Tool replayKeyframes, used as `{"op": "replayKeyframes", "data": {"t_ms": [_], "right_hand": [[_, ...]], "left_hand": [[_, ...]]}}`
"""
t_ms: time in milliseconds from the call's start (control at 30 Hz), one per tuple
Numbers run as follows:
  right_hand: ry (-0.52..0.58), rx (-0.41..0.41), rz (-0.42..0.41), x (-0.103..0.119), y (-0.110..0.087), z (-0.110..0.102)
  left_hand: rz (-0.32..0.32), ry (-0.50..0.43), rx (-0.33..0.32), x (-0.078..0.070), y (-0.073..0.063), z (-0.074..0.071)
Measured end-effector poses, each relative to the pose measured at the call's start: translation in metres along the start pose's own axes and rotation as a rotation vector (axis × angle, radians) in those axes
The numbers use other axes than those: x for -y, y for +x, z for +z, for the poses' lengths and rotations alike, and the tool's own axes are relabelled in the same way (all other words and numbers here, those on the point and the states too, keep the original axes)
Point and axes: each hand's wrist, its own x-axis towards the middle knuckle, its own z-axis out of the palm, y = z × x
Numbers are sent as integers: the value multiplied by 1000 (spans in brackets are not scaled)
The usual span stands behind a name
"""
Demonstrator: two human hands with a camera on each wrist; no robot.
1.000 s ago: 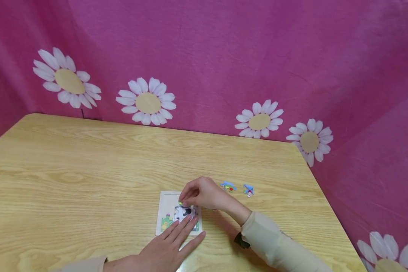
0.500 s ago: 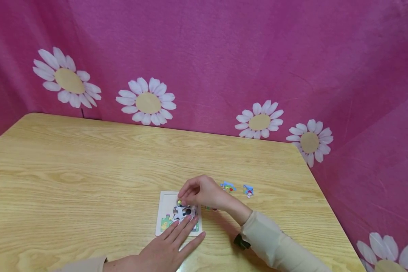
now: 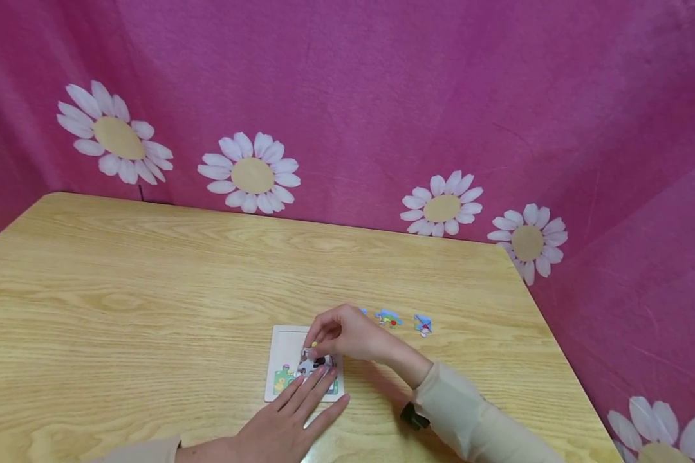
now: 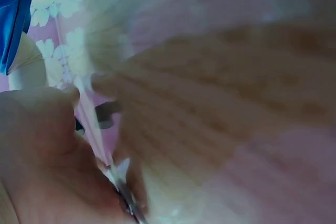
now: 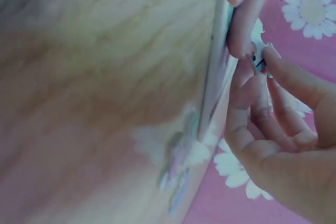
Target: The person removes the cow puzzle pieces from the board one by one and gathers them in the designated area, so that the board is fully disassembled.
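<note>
A small jigsaw puzzle in a white square tray [image 3: 275, 347] lies on the wooden table. Green pieces with ducks [image 3: 280, 381] fill its lower left corner. My left hand [image 3: 284, 418] rests over the tray's near part, fingers straight, fingertips on the pieces. My right hand [image 3: 350, 331] reaches in from the right and pinches a white-and-black puzzle piece [image 3: 307, 354] between thumb and fingers over the tray's middle. In the right wrist view that piece [image 5: 258, 59] stands tilted between the fingertips, close to the left fingers. The right hand hides the tray's upper right part.
Behind the right hand lie loose puzzle pieces: a blue-and-green one [image 3: 389, 318], a blue one with red [image 3: 423, 324], and a partly hidden blue one [image 3: 363, 311]. A pink curtain [image 3: 347, 96] with daisies hangs along the table's far edge.
My right hand has shifted slightly right and nearer, and the piece it pinches has tilted. A blue piece behind that hand has come into view. My left hand has stayed in place.
</note>
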Motion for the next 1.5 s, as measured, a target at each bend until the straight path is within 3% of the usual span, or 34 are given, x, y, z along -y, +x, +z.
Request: {"op": "replayKeyframes", "data": {"t_ms": [233, 467, 733, 1133, 1300, 1500], "right_hand": [[-8, -73, -10, 0, -18, -25], [-27, -146, 70, -16, -46, -49], [-116, -207, 147, -38, -72, -60], [-297, -250, 99, -48, -77, -66], [-298, -256, 88, -47, -78, -66], [-278, -267, 69, -46, -82, -67]], "left_hand": [[-26, -46, -55, -2, 0, 5], [-78, -74, -50, -6, -3, 7], [-107, -118, -49, -9, -6, 8], [-99, -106, -83, -12, -7, 11], [-102, -96, -103, -13, -8, 11], [-109, -120, -59, -14, -9, 5]]}}
